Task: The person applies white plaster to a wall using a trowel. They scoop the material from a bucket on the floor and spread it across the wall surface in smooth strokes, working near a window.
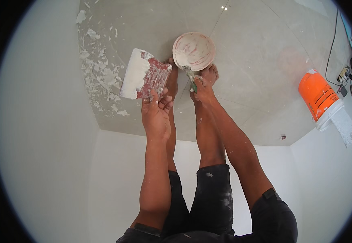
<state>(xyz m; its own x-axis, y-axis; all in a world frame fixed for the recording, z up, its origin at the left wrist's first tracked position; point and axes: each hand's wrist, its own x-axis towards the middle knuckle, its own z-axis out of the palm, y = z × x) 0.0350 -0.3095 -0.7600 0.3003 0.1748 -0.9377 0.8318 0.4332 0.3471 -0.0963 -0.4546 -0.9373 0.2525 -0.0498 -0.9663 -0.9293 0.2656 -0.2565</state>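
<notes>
The left hand (156,115) grasps one red spreader (155,77) bearing white paste (134,75), left of the one pink bowl (208,47); the right hand (203,90) grips one green-handled knife (194,85) at the bowl's near rim. Floor (261,87) opens rightward to one orange bucket (314,91); leftward, flakes (103,76) border a wall (42,105).

The right hand (204,90) covers much of the green handle (194,87). A blue sheet (350,33) is cut off at right; small items (344,75) near it are too small to tell.
</notes>
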